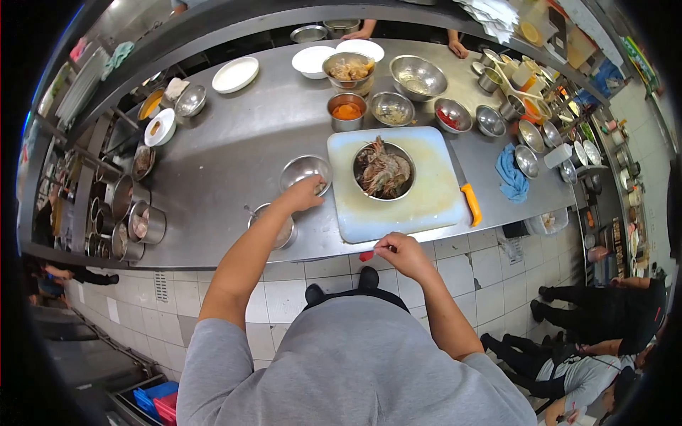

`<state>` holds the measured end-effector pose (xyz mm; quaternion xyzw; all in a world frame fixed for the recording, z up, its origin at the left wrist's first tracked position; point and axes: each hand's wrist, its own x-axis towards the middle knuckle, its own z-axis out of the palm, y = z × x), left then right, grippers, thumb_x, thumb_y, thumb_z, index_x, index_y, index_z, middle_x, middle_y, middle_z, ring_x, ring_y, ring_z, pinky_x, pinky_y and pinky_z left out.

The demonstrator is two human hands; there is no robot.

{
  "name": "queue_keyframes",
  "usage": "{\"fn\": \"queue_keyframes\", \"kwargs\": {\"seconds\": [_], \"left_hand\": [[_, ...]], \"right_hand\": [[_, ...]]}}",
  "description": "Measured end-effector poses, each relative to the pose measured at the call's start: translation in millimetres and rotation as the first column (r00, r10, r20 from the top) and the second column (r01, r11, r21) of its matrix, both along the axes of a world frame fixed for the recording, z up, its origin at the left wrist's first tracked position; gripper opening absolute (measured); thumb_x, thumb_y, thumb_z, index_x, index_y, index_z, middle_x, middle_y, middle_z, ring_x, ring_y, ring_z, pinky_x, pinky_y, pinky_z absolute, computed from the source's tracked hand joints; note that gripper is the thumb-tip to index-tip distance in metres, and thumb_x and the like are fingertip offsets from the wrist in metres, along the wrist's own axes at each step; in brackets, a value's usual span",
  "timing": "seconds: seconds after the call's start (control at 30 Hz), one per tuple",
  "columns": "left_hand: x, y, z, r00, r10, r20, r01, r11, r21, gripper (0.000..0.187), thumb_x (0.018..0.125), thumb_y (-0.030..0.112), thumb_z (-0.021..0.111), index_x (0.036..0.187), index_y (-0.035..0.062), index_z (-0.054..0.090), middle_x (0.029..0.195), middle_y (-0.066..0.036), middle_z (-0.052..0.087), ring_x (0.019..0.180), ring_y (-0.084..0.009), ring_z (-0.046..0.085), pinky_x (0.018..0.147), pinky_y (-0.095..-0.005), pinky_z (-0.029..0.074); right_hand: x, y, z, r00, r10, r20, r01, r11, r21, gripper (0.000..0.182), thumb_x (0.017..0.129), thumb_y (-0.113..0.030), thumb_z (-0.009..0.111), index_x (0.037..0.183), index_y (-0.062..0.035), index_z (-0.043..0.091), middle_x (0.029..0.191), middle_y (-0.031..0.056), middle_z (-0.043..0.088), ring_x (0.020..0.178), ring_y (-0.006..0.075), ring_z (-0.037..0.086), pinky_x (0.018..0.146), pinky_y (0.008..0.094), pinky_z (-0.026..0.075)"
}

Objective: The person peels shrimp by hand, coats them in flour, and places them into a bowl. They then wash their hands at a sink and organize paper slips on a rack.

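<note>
While the left hand point(307, 193) dips over the right side of a small, shallow, round steel bowl point(298, 169), the right hand point(401, 252) hovers by the near edge of a pale rectangular cutting board point(433, 209). Far left on the steel counter point(213, 160): tall steel pots point(158, 226) with pinkish contents, then a round white dish point(160, 128) with something orange in it, and past that an oval white plate point(236, 74). Steel container point(290, 234) with a utensil handle poking out sits at the near counter edge, under the left forearm. Left fingers curl down into the small bowl, tips partly hidden; can't tell how closed they are or if they have hold of anything. On the board, toward its far half, a deep round steel bowl point(415, 170) holds a heap of brown-grey whole prawns point(383, 167). Behind the board, a steel pot point(347, 122) of orange contents. Right thumb and fingertips pinched together, palm side down; too small to tell if anything is between them. Small red item point(366, 255) just left of them, contact unclear. Knife with yellow handle point(471, 204) along the board's right side, crumpled blue cloth point(511, 174) further right.
</note>
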<state>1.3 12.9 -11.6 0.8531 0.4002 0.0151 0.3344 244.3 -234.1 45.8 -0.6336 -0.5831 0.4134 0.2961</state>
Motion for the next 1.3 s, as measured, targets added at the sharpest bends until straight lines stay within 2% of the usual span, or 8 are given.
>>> {"fn": "queue_keyframes", "kwargs": {"seconds": [0.07,0.17,0.23,0.43,0.53,0.77,1.07,1.3], "left_hand": [[-4,5,9,0.997,-0.002,0.081,0.002,1.0,0.006,0.052,0.083,0.036,0.072,0.122,0.0046,0.057,0.108,-0.018,0.067,0.093,-0.0289,0.066,0.081,-0.0372,0.051],[-13,8,51,0.832,0.485,0.268,-0.261,0.769,-0.583,0.037,0.09,0.037,0.067,0.106,0.0045,0.059,0.095,-0.014,0.067,0.067,-0.0195,0.061,0.062,-0.0309,0.05],[-32,9,65,0.456,0.8,0.391,-0.26,0.54,-0.801,0.035,0.097,0.04,0.058,0.103,0.0055,0.059,0.09,-0.01,0.066,0.055,-0.0112,0.052,0.052,-0.0272,0.045],[-128,-27,92,0.028,0.871,0.491,0.318,0.458,-0.83,0.036,0.099,0.034,0.048,0.119,0.006,0.056,0.102,-0.011,0.067,0.069,-0.016,0.059,0.06,-0.0302,0.05],[-163,-72,90,-0.113,0.876,0.468,0.264,0.481,-0.836,0.038,0.098,0.032,0.048,0.126,0.0078,0.053,0.111,-0.01,0.066,0.078,-0.0192,0.062,0.067,-0.0328,0.052],[-201,-141,47,-0.179,0.887,0.426,0.197,0.457,-0.868,0.039,0.097,0.033,0.049,0.127,0.0081,0.054,0.101,-0.005,0.066,0.08,-0.0218,0.064,0.075,-0.0372,0.053],[-183,-151,43,-0.246,0.933,0.261,0.296,0.329,-0.897,0.042,0.094,0.031,0.046,0.129,0.0093,0.053,0.085,-0.004,0.063,0.069,-0.0179,0.057,0.066,-0.035,0.049],[-154,-139,57,-0.094,0.96,0.264,0.224,0.279,-0.934,0.043,0.094,0.023,0.036,0.129,0.005,0.054,0.093,-0.012,0.067,0.066,-0.0192,0.058,0.064,-0.0305,0.051]], "right_hand": [[-23,13,6,0.998,0.065,-0.013,-0.065,0.998,0.004,0.016,0.086,-0.018,0.069,0.093,-0.0036,0.07,0.087,0.0124,0.068,0.078,0.0258,0.064,0.071,0.0345,0.05],[-57,38,18,0.985,0.175,-0.006,-0.175,0.983,0.049,0.016,0.087,-0.018,0.067,0.093,-0.0043,0.071,0.09,0.0134,0.068,0.082,0.0287,0.065,0.073,0.036,0.051],[-85,59,35,0.969,0.242,0.052,-0.245,0.966,0.086,0.016,0.088,-0.018,0.062,0.093,-0.0058,0.072,0.094,0.0136,0.068,0.086,0.0319,0.065,0.077,0.038,0.051],[-169,131,5,0.786,0.371,0.494,-0.556,0.774,0.303,0.018,0.085,-0.015,0.063,0.097,-0.0057,0.072,0.097,0.0139,0.068,0.082,0.0308,0.068,0.066,0.0432,0.054],[-211,145,11,0.469,0.508,0.722,-0.626,0.768,-0.133,0.02,0.082,-0.011,0.062,0.096,-0.0046,0.074,0.101,0.0142,0.07,0.09,0.0291,0.07,0.07,0.0421,0.056],[-266,165,-29,0.256,0.484,0.837,-0.628,0.741,-0.236,0.02,0.085,-0.015,0.059,0.097,-0.0105,0.076,0.104,0.0114,0.073,0.092,0.0248,0.072,0.071,0.0379,0.057],[-238,168,-10,0.28,0.55,0.787,-0.615,0.732,-0.293,0.021,0.085,-0.019,0.061,0.099,-0.0116,0.075,0.102,0.0095,0.073,0.094,0.0258,0.071,0.072,0.0387,0.057],[-146,155,23,0.885,0.363,0.29,-0.391,0.919,0.043,0.022,0.087,-0.022,0.065,0.092,-0.0012,0.07,0.087,0.0132,0.07,0.079,0.0234,0.066,0.071,0.0362,0.051]]}}
